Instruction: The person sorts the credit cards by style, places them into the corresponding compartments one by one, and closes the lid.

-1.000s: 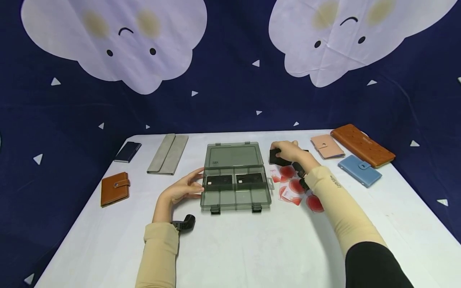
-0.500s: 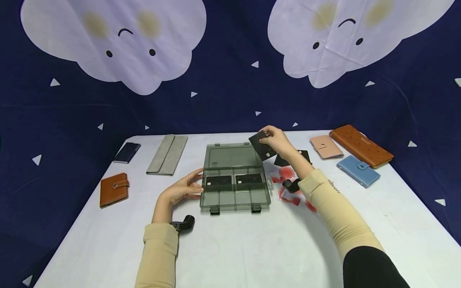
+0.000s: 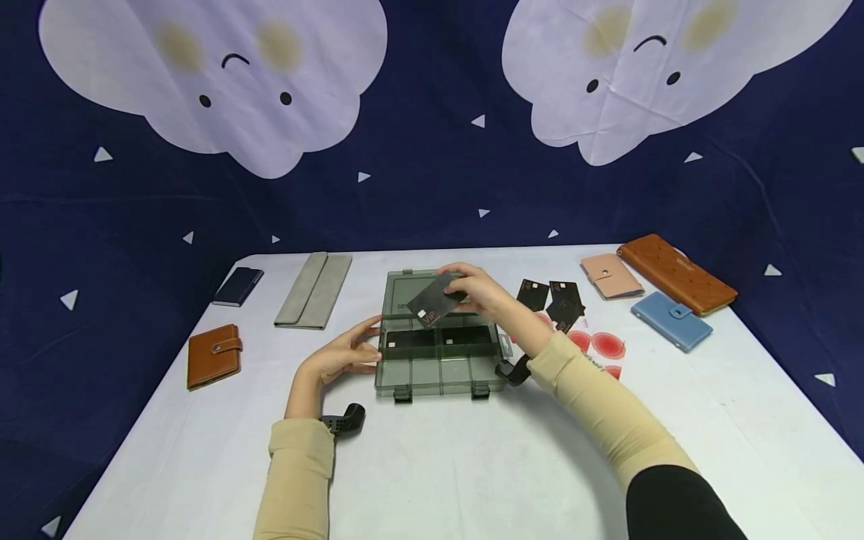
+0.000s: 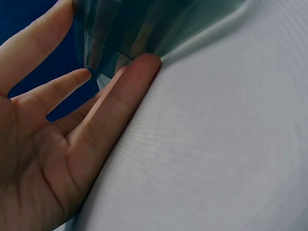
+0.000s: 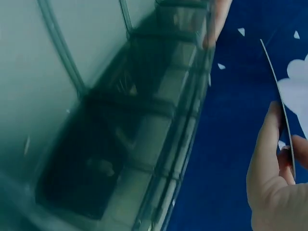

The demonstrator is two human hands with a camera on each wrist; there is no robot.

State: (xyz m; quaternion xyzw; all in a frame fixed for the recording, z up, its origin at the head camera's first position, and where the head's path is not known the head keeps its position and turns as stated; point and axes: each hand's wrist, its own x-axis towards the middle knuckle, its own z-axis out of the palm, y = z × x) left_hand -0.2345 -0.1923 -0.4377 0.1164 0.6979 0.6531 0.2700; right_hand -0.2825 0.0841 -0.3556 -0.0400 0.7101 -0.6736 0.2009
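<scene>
My right hand (image 3: 481, 290) pinches a black VIP card (image 3: 432, 301) between thumb and fingers, over the raised lid and back row of a translucent grey-green divided box (image 3: 420, 372). The right wrist view shows that card (image 5: 270, 72) edge-on, apart from the box (image 5: 144, 102). Black cards (image 3: 410, 342) lie in two back compartments; the front ones show none. With fairly straight fingers, my left hand (image 3: 340, 354) touches the box's left side. In the left wrist view its fingertips (image 4: 147, 62) lie against the clear wall (image 4: 139, 29).
Right of the box lie several black cards (image 3: 565, 300) and cards with red circles (image 3: 608, 345). Farther right are a pink wallet (image 3: 610, 275), a long brown wallet (image 3: 677, 274) and a blue one (image 3: 672, 321). A grey case (image 3: 313, 290), navy holder (image 3: 238, 286) and brown wallet (image 3: 214, 356) lie left.
My right hand has lifted a black card from the pile on the right and carried it left, over the box. The left hand has stayed at the box's side.
</scene>
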